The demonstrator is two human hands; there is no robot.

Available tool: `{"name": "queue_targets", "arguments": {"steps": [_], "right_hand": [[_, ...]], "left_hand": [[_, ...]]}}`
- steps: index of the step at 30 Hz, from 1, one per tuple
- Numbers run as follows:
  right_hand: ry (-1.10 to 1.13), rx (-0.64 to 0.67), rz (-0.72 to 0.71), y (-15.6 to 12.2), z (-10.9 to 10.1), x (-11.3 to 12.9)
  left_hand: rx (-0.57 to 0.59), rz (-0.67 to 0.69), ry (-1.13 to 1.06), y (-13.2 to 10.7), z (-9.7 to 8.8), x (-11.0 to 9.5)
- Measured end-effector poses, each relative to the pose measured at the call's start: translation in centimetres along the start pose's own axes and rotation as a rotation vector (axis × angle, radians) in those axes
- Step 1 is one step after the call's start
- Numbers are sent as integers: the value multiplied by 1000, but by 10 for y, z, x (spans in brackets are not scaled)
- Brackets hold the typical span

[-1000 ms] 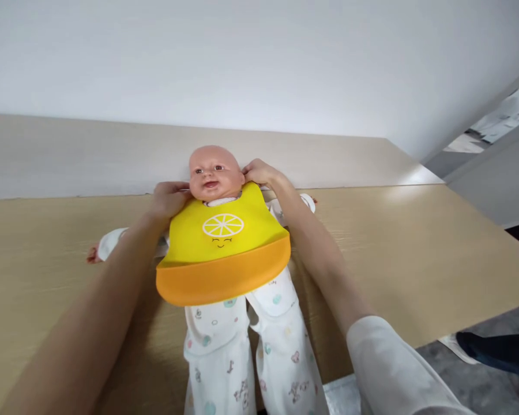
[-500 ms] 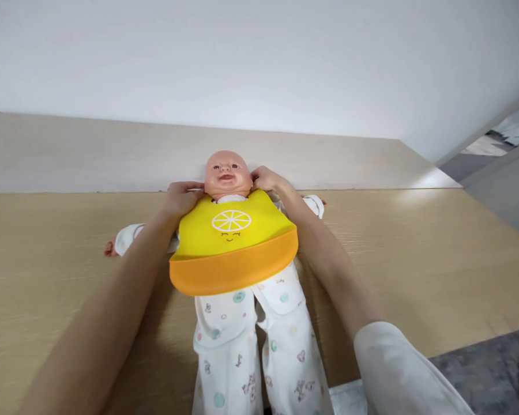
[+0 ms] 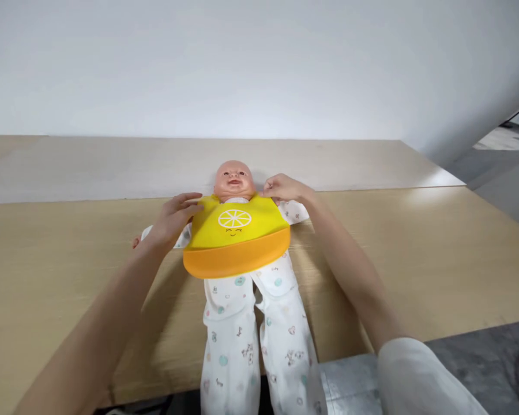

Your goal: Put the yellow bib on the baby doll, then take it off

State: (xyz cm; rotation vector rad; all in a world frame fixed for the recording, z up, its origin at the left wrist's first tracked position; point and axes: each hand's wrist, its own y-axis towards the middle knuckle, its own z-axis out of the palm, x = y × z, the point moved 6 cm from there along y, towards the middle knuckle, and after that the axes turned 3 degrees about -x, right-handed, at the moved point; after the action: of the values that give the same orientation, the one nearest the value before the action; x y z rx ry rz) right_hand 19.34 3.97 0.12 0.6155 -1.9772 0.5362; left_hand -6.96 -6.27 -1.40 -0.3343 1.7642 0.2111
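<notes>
A baby doll point(image 3: 233, 180) lies on its back, dressed in white clothes point(image 3: 233, 340) with small printed figures. A yellow bib point(image 3: 207, 222) with a lemon slice and an orange catch pocket point(image 3: 237, 260) covers its chest. My left hand point(image 3: 175, 218) is open at the bib's left edge, fingers stretched and apart. Beside the bib's upper right corner, by the doll's neck, my right hand point(image 3: 284, 188) has its fingers curled together. Whether anything is pinched in them is hidden. The back of the doll's neck is out of sight.
The doll rests on a light wooden table point(image 3: 384, 253), its legs extending toward me past the front edge. A pale raised board point(image 3: 155, 164) runs along the back, against a white wall point(image 3: 225, 69). Grey floor point(image 3: 488, 357) shows at the lower right.
Both hands have moved outward from the doll's neck. My left hand has come away from behind the neck to the bib's side. The view has shifted, so the doll appears smaller.
</notes>
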Motion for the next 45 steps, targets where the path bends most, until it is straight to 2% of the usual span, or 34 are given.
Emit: {"name": "queue_targets", "arguments": {"steps": [2, 4, 8, 10, 12, 15, 18, 22, 25, 28, 31, 33, 35, 40, 42, 45], "right_hand": [[23, 113, 37, -30, 5, -1], [87, 165, 60, -60, 13, -3], [328, 156, 21, -105, 34, -7], [400, 135, 15, -117, 45, -8], [409, 76, 20, -123, 51, -8], [388, -39, 0, -126, 51, -4], [342, -135, 0, -130, 51, -5], [296, -163, 2, -137, 55, -8], [295, -172, 6, -139, 51, -13], [291, -294, 93, -137, 32, -31], [292, -460, 283, -135, 12, -58], [335, -491, 406, -135, 9, -72], [435, -483, 466, -132, 13, -78], [746, -508, 379, -111, 29, -74], [831, -534, 348, -97, 35, -74], [887, -610, 340, -77, 42, -79]], "left_hand": [[69, 10, -6, -21, -11, 7], [125, -40, 1, -44, -20, 16], [211, -131, -173, -84, -24, 24], [221, -141, -292, -93, -21, 24], [178, -123, -388, -95, -18, 25], [92, -87, -468, -95, -15, 27], [92, -107, -427, -100, -10, 32], [91, -111, -405, -108, -9, 36], [2, -105, -419, -108, -17, 42], [-89, -192, -410, -102, -24, 56], [-88, -283, -444, -91, -23, 63], [-86, -313, -520, -83, -18, 62], [-54, -337, -590, -77, -8, 58], [90, -334, -686, -68, 25, 47], [65, -335, -713, -64, 32, 47], [-75, -341, -702, -59, 33, 50]]}}
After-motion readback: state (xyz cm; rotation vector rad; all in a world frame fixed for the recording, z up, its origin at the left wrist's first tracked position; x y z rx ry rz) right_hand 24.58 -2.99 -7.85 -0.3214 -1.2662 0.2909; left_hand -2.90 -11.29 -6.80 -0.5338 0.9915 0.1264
